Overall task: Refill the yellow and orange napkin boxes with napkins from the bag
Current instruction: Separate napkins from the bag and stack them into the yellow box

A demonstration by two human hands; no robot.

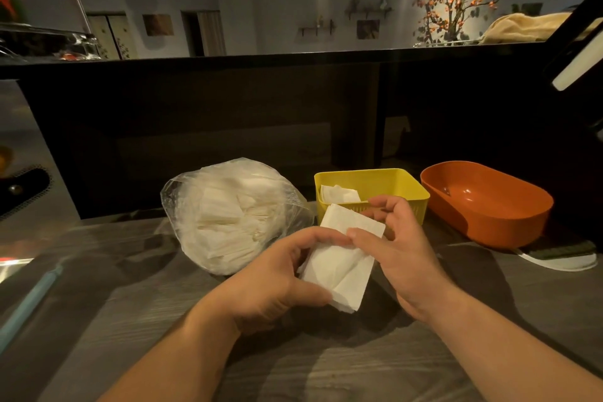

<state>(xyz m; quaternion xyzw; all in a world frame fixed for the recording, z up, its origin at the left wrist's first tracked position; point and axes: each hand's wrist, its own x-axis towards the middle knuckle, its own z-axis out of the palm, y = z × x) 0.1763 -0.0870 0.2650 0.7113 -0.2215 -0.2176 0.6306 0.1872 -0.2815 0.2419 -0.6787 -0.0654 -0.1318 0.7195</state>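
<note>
The grey wood-grain counter (130, 320) lies beneath both hands. The clear plastic bag (228, 215), stuffed with white napkins, sits just beyond the left hand (277, 281). The orange box (489, 215) stands beyond and to the right of the right hand (401, 248). The yellow box (368, 179), with a few napkins inside, is directly behind the hands. Between them is a stack of napkins (339, 268): the left hand grips its near end, and the right hand's thumb and curled fingers pinch its far edge.

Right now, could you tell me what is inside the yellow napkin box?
A few white napkins lie at the left of the yellow napkin box; the right hand hides its near right corner.
</note>
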